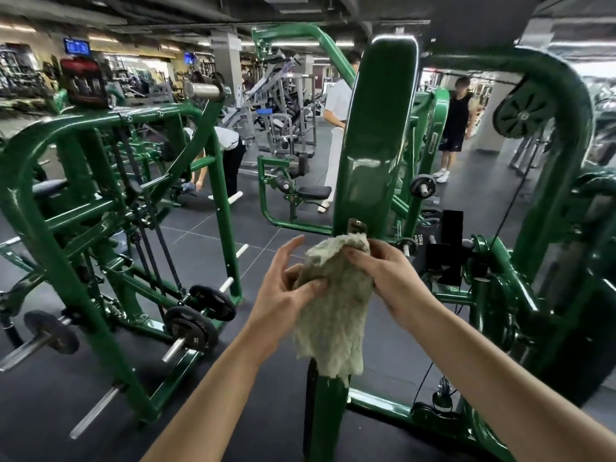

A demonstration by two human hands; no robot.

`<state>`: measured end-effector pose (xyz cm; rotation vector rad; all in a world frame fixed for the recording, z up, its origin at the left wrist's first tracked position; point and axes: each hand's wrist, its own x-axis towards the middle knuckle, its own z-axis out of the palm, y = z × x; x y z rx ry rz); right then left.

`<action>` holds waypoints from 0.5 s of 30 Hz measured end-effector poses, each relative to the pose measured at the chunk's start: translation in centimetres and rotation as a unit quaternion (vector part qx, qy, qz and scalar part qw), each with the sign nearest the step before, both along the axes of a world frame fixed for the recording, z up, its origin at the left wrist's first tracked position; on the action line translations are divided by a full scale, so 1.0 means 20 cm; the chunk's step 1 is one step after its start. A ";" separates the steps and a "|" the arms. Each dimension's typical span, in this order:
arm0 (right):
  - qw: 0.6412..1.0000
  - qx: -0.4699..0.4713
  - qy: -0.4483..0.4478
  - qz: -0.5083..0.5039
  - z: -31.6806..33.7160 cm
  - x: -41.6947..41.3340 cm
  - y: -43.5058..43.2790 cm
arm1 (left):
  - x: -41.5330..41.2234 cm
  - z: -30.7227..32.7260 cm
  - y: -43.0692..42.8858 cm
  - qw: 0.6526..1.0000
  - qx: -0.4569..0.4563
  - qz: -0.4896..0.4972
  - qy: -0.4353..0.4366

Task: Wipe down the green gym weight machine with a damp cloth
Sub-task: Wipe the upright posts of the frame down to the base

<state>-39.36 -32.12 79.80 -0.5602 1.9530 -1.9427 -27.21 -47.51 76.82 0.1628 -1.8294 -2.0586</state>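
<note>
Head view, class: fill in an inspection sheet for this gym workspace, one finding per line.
Surface: dark tiled floor.
Job's things: pale frayed cloth held up in front of the green upright post, hanging over its lower part.
Clutter: black weight plates on the neighbouring green frame.
Hands: left hand pinches the cloth's left edge; right hand grips its top.
Cables: black cable running down from the pulley wheel.
Surroundings: three people among other machines.

Gym, green weight machines (376, 135), plates (191, 325)
</note>
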 end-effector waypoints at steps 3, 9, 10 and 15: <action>0.994 -0.030 -0.065 -0.080 0.05 0.02 0.02 | -0.09 0.09 0.01 0.995 0.068 0.070 -0.007; 0.996 -0.012 0.049 0.074 0.20 0.17 0.12 | -0.19 0.34 0.06 0.994 0.079 0.069 0.030; 0.993 0.016 0.107 0.052 0.23 0.15 0.13 | -0.20 0.40 0.06 0.996 0.057 0.062 0.037; 0.957 0.015 0.265 -0.115 0.45 0.01 0.15 | -0.24 0.69 -0.04 0.992 -0.111 -0.012 0.055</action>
